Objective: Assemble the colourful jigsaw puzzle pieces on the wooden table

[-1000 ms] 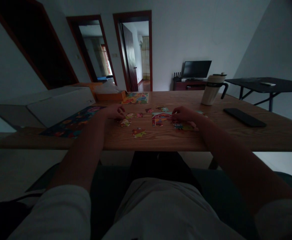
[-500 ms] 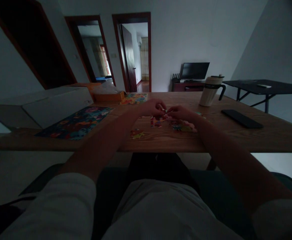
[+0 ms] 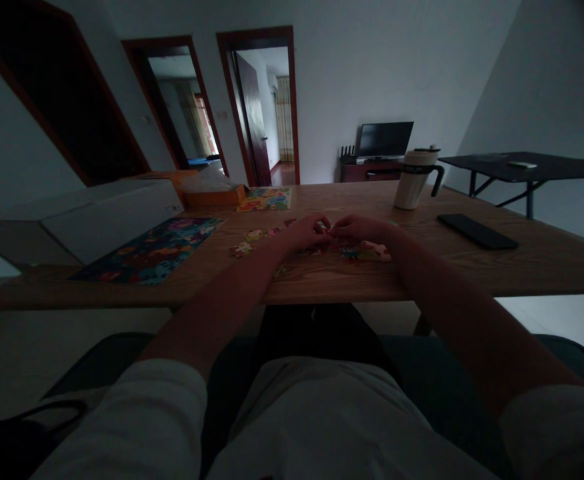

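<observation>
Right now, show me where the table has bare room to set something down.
Bare wood lies between the mug and the phone, and along the near right edge of the table past the phone. A narrower strip runs between the dark puzzle board and the loose pieces. It is crowded around both hands, and boxes fill the left end.

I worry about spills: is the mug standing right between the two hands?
No, the mug stands upright farther back on the table, to the right of both hands, left hand and right hand.
</observation>
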Motion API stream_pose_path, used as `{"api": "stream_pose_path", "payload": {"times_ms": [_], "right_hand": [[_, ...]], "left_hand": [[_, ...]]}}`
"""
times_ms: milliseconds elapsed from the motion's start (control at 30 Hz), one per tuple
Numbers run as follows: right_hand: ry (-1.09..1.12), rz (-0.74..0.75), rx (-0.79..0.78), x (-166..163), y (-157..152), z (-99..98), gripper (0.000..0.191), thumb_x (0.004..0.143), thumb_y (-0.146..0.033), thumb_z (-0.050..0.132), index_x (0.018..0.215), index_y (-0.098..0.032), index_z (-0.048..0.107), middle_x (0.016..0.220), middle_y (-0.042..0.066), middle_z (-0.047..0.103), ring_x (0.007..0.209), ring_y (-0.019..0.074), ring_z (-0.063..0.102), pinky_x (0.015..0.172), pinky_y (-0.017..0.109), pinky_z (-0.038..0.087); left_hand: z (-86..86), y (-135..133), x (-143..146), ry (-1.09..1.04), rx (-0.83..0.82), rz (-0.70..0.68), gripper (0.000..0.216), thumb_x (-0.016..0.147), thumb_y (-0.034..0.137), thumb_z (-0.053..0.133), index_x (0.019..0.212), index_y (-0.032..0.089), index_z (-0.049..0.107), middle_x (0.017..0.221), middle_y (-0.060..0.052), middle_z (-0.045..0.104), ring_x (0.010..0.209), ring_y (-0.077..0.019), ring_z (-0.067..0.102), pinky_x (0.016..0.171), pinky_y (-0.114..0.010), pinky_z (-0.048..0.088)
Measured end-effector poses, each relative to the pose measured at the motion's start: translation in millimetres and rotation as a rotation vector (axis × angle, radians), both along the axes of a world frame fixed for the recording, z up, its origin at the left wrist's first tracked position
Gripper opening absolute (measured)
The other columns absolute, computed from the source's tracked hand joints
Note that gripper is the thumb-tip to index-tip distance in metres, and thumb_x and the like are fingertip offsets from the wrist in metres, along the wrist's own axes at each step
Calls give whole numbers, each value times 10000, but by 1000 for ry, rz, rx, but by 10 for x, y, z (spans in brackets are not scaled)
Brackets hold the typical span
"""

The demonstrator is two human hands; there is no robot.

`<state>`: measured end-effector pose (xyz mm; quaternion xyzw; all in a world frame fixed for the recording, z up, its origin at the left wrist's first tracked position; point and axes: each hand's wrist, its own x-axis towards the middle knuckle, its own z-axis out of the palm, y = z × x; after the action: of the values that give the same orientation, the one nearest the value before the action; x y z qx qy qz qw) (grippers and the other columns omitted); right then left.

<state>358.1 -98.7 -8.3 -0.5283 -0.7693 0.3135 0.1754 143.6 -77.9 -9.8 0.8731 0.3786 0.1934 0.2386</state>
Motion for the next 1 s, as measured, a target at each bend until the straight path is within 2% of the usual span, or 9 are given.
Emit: {"api": "stream_pose_path", "payload": {"times_ms": [200,433,633,733,900,1000], "right_hand": [[-75,32,23,22,35,-15,336,931,-474,637,828,-177,756,784,47,695,650,144,558,622,267,437],[-109,30,9,29,36,-10,404,837,-576,687,780,-179,736,676,18,629,595,143,490,576,292,383],[-225,-22,91,28,43,-21,447,832,-614,677,736,-180,722,654,14,609,586,139,476,553,294,338],[-253,-11,101,33,50,-29,408,813,-580,721,782,-175,746,700,27,652,619,146,522,571,288,363],[-181,10,133,47,72,-46,401,807,-485,783,1079,-190,776,859,54,730,703,168,612,602,271,427],[-169,27,126,50,87,-62,391,832,-449,778,1130,-197,779,884,64,742,715,172,629,605,268,439]], "left_hand": [[96,67,-175,111,12,-16,296,874,324,687,1121,161,689,916,-63,743,773,-170,674,692,-273,485],[71,85,-204,117,-130,-66,362,830,397,757,1092,158,684,835,-46,743,688,-150,657,638,-249,467],[97,61,-213,213,-36,-55,469,787,504,787,1112,170,733,877,-45,736,761,-164,651,682,-255,451],[114,63,-218,299,-6,-68,509,757,513,811,1152,196,760,862,-29,731,778,-162,640,705,-250,431],[113,88,-225,346,-9,-125,430,808,530,762,1113,229,800,828,-13,730,753,-143,619,707,-243,415],[100,97,-221,346,-7,-139,414,819,524,749,1101,227,803,832,-17,732,753,-148,622,709,-248,420]]}}
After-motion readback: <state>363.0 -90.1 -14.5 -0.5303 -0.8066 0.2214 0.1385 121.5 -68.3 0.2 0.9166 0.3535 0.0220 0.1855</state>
